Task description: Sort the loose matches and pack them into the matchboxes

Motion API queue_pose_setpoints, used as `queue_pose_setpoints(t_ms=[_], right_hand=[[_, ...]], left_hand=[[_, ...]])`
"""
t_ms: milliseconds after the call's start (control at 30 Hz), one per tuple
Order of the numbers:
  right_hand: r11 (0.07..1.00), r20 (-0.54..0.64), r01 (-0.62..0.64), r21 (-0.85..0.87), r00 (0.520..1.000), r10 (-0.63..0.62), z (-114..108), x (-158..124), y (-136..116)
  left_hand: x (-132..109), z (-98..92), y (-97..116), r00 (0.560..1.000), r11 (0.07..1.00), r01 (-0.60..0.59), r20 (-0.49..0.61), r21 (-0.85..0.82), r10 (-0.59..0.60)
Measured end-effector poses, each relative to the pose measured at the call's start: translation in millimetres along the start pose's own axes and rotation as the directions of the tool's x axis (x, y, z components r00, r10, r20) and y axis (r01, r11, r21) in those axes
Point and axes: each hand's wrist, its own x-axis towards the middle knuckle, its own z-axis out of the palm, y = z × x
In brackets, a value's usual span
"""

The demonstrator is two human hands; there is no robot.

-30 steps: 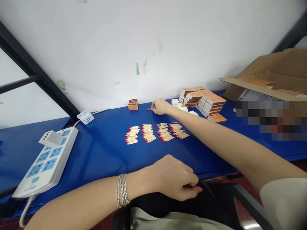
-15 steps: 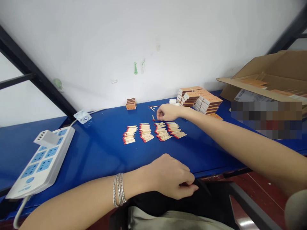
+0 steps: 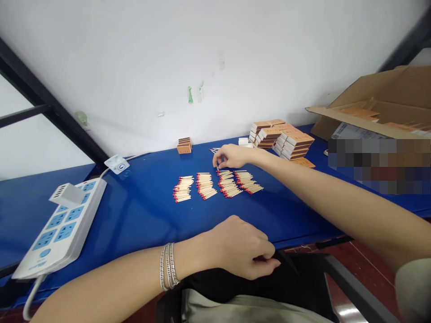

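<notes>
My right hand [image 3: 234, 155] is over the back of the blue table, thumb and finger pinched around a match [image 3: 217, 168] that is mostly hidden by the fingertips. Just in front of it lie red-tipped matches in columns: a left column [image 3: 183, 189], a second column [image 3: 206, 185], a third column [image 3: 229, 184] nearest the fingers, and a right column [image 3: 249, 181]. A few loose matches [image 3: 213, 149] show behind the hand. My left hand [image 3: 240, 249], with a silver bracelet at the wrist, rests curled at the table's front edge; nothing shows in it.
Orange matchboxes [image 3: 292, 141] are stacked at the back right, beside an open cardboard box [image 3: 363, 123]. A smaller matchbox group [image 3: 184, 146] stands by the wall. A white power strip [image 3: 63, 224] with a plugged-in adapter lies on the left.
My right hand has shifted slightly left, its fingers now covering the spot where loose matches lay behind the third column. My left hand stays in place.
</notes>
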Motion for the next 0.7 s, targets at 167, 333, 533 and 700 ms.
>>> queue_pose_setpoints(t_ms=[167,333,533,700], right_hand=[[1.000,0.013,0.006,0.016,1.000,-0.006,2,-1,2],[0.992,0.037,-0.005,0.123,0.999,0.001,-1,-3,3],[0.963,0.015,-0.136,0.233,0.990,0.137,-9,-23,15],[0.943,0.008,-0.201,0.267,0.979,0.206,-12,-44,19]], left_hand=[[0,-0.1,0,1.000,1.000,-0.012,-0.017,0.003,0.012],[0,0.2,0,0.999,1.000,-0.016,-0.029,0.009,0.017],[0,0.0,0,1.000,1.000,-0.011,-0.019,0.004,0.011],[-1,1.6,-1,1.000,1.000,-0.011,-0.022,-0.010,0.011]])
